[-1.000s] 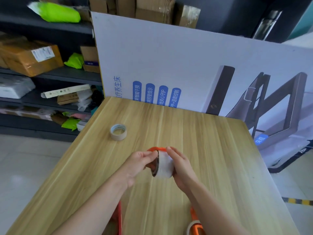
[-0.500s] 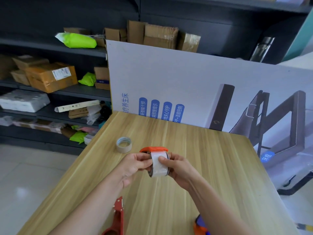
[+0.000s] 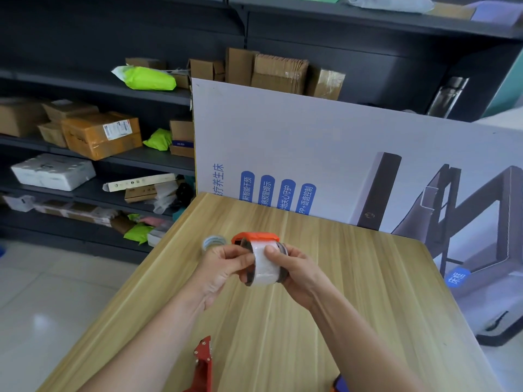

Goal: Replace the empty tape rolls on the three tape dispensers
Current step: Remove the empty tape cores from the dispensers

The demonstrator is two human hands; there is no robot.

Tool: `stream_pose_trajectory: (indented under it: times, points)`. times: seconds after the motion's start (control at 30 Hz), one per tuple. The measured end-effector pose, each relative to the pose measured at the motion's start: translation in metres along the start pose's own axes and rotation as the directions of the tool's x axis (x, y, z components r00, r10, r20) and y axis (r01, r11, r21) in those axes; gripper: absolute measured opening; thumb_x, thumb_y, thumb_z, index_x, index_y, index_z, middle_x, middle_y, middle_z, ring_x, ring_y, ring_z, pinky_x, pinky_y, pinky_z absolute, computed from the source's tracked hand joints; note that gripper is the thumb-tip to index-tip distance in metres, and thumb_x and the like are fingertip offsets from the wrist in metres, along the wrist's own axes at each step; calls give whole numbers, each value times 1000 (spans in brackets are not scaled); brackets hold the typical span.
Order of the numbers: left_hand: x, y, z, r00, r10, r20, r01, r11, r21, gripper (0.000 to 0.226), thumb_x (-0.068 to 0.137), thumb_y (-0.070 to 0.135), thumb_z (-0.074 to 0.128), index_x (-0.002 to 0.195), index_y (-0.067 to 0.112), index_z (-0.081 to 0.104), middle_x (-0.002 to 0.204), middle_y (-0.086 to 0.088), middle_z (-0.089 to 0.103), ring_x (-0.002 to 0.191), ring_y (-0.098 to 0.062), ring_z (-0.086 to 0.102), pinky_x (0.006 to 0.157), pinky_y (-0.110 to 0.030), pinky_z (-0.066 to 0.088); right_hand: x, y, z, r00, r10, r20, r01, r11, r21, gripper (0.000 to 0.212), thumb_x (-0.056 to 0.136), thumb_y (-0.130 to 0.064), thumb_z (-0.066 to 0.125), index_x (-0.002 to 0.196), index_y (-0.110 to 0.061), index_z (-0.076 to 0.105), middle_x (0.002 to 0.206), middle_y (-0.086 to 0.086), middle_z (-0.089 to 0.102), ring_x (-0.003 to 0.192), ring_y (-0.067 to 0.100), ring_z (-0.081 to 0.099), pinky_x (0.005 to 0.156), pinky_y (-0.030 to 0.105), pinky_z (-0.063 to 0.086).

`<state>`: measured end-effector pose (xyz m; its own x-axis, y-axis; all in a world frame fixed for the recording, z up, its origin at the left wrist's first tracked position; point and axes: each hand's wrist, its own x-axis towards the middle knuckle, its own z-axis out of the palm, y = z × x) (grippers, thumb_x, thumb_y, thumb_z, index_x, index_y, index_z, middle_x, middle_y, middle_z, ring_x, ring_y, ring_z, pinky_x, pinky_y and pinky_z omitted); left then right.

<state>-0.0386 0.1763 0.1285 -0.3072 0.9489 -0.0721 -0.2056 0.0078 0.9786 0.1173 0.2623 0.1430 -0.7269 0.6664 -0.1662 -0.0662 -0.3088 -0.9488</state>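
Wooden table [image 3: 368, 292] lay under both hands: the left hand [image 3: 223, 267] and right hand [image 3: 297, 271] pinched a tape roll [image 3: 264, 267] in an orange dispenser [image 3: 254, 236]. A spare roll [image 3: 212, 242] sat just beyond the left fingers, half hidden; a red dispenser [image 3: 204, 363] was cut off below.

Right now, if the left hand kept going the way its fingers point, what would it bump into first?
The left hand points rightward, fingers already pinching the tape roll in the orange dispenser. It would likely just press into that roll, with the right hand behind it.
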Motion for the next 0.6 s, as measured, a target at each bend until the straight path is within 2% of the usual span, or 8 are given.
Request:
stream_pose_trajectory:
  times: [0.07,0.13,0.2,0.27,0.33,0.4,0.5,0.6]
  points:
    - [-1,-1,4,999,27,-36,-27,1000,10,39,57,41,82,85,14,75,81,-9,72,71,-19,65,71,-30,51,2,2,3,996,-1,-87,0,1000,-12,47,71,-31,75,105,1,70,100,19,71,87,30,66,82,41,49]
    - [-3,-3,12,993,71,-90,-65,996,62,35,60,42,85,84,20,72,82,-1,72,79,-15,66,75,-30,53,2,8,5,986,-24,-167,22,1000,-16,55,69,-33,76,109,3,68,104,23,69,89,30,64,80,38,50]
    - [-5,-6,21,977,150,-151,-118,973,200,23,61,34,83,74,25,66,71,7,67,69,-7,61,64,-23,51,2,15,6,981,-40,-188,39,999,-6,52,77,-37,69,111,2,68,109,27,69,90,29,65,78,35,51]
    - [-4,-8,25,959,217,-182,-146,930,338,23,66,25,83,70,24,60,67,7,65,62,-6,58,58,-21,48,0,15,6,982,-8,-188,6,1000,-10,57,81,-48,61,110,0,70,105,25,70,87,28,65,75,32,50]
    - [-5,-9,25,931,320,-173,-200,847,492,25,68,17,82,69,25,58,66,9,61,59,-1,54,56,-16,43,-1,13,5,976,24,-217,-38,997,-60,73,76,-62,60,109,3,68,95,22,67,80,29,60,73,33,49]
    - [-8,-10,24,892,443,-85,-270,675,687,24,68,14,79,69,22,57,69,11,55,62,-2,52,56,-16,41,0,10,3,956,50,-289,-80,992,-93,83,67,-68,66,112,2,62,97,17,69,81,29,66,80,38,55]
    - [-16,-15,27,861,499,98,-353,447,822,23,72,10,75,75,19,54,76,18,47,67,-1,49,56,-14,37,1,6,3,932,55,-358,-117,981,-153,60,72,-54,76,107,-8,61,100,14,74,85,23,73,81,45,60]
    - [-20,-19,27,860,488,150,-369,391,843,25,73,6,74,77,23,56,78,21,40,63,-3,49,54,-12,36,2,5,1,914,81,-398,-170,967,-192,38,76,-35,77,97,-5,68,99,18,74,79,23,72,80,46,59]
